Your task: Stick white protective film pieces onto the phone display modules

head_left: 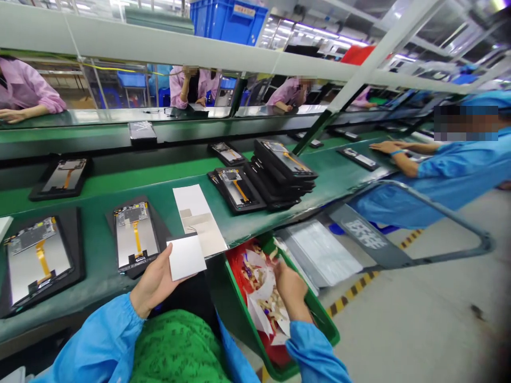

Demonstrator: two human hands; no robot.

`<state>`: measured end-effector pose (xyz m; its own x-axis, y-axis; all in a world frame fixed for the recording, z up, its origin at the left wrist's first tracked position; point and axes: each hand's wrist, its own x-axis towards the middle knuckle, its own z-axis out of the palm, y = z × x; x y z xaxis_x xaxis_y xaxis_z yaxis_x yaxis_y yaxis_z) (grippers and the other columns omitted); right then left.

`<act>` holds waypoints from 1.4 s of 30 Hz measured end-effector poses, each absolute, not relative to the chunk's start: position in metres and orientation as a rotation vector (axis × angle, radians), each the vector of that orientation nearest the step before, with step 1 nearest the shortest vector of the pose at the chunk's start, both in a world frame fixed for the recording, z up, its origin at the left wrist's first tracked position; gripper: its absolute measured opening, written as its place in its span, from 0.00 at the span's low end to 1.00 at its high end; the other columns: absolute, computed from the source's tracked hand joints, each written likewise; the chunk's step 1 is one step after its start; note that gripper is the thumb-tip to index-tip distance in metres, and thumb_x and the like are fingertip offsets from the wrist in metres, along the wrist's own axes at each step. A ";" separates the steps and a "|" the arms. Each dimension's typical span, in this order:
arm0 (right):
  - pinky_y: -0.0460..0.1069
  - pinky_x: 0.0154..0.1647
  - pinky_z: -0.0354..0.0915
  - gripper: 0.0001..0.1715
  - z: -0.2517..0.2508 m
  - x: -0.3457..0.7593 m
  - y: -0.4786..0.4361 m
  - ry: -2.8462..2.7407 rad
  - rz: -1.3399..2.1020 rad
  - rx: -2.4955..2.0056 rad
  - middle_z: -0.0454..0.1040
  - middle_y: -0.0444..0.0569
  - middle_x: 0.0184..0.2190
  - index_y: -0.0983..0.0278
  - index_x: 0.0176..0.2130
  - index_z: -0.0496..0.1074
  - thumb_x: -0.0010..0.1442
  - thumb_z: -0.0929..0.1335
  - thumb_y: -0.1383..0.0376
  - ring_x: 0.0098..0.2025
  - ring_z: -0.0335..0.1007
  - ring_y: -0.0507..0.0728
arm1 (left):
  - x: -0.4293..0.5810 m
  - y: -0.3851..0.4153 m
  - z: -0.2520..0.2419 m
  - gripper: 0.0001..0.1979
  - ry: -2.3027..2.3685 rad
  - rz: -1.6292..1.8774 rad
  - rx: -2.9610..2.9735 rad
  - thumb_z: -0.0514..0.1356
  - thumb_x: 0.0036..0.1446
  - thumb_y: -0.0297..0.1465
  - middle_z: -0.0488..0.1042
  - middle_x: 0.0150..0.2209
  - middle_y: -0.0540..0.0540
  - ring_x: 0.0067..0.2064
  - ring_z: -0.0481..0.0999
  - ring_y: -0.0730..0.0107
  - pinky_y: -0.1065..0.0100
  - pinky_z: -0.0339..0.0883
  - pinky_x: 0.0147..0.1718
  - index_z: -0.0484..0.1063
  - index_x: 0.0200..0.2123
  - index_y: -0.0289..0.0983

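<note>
My left hand [157,279] is closed on the edge of a flat white battery [187,258], with thin dark wires at its top edge. Just behind it, a white card sheet [199,215] lies on the green bench. My right hand [290,287] is over a green bin [329,327] lined in red, its fingers curled together; what they hold, if anything, is hidden. White paper scraps [261,311] and pale strips fill the bin. To the left of the battery, an opened tablet [128,234] shows its circuit board and orange ribbon cable.
Another opened tablet [30,266] lies at the left. Black tablets are stacked [279,175] behind the card. A grey-framed chair [439,199] stands right of the bin, near a co-worker in blue [459,159]. Other people in pink sit across the line.
</note>
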<state>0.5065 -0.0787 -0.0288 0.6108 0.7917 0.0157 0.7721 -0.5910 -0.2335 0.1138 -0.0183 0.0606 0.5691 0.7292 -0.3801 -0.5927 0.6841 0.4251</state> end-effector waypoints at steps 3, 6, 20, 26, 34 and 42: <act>0.62 0.38 0.71 0.10 -0.038 0.498 -0.091 -1.396 0.239 -2.560 0.77 0.66 0.39 0.66 0.38 0.78 0.61 0.67 0.65 0.39 0.78 0.69 | 0.128 -0.022 0.056 0.27 0.559 0.783 0.281 0.57 0.65 0.45 0.74 0.59 0.37 0.65 0.67 0.49 0.49 0.58 0.64 0.69 0.61 0.35; 0.63 0.51 0.73 0.22 -0.012 0.428 -0.080 -1.688 0.533 -1.837 0.76 0.64 0.51 0.64 0.57 0.72 0.66 0.65 0.58 0.50 0.77 0.67 | 0.148 -0.032 0.056 0.27 0.561 0.836 0.346 0.58 0.64 0.44 0.73 0.60 0.38 0.67 0.64 0.50 0.50 0.54 0.67 0.69 0.61 0.36; 0.53 0.52 0.74 0.22 0.064 0.229 -0.012 -1.902 1.172 -0.902 0.76 0.53 0.53 0.60 0.63 0.62 0.72 0.60 0.62 0.52 0.75 0.59 | 0.035 -0.048 0.062 0.25 1.160 1.247 0.576 0.73 0.49 0.36 0.79 0.50 0.40 0.53 0.77 0.53 0.58 0.69 0.53 0.74 0.50 0.37; 0.52 0.43 0.68 0.14 0.070 0.199 0.095 -2.545 0.262 -0.798 0.76 0.55 0.45 0.63 0.53 0.71 0.69 0.63 0.69 0.43 0.71 0.58 | -0.035 -0.052 0.050 0.35 1.320 1.307 0.352 0.76 0.43 0.35 0.82 0.44 0.42 0.47 0.81 0.58 0.64 0.73 0.46 0.70 0.54 0.35; 0.50 0.38 0.64 0.06 0.040 0.166 0.176 -2.869 -0.118 -0.132 0.73 0.51 0.36 0.63 0.37 0.70 0.69 0.64 0.68 0.39 0.65 0.57 | -0.050 -0.031 0.042 0.43 1.350 1.326 0.405 0.76 0.42 0.37 0.82 0.45 0.40 0.46 0.82 0.55 0.62 0.75 0.44 0.64 0.59 0.36; 0.49 0.42 0.66 0.06 0.009 0.183 0.180 -2.420 0.556 -0.860 0.75 0.49 0.37 0.64 0.40 0.71 0.66 0.64 0.70 0.39 0.70 0.55 | -0.032 0.008 0.037 0.35 1.335 1.232 0.550 0.72 0.48 0.40 0.82 0.43 0.41 0.43 0.82 0.57 0.65 0.72 0.40 0.67 0.58 0.36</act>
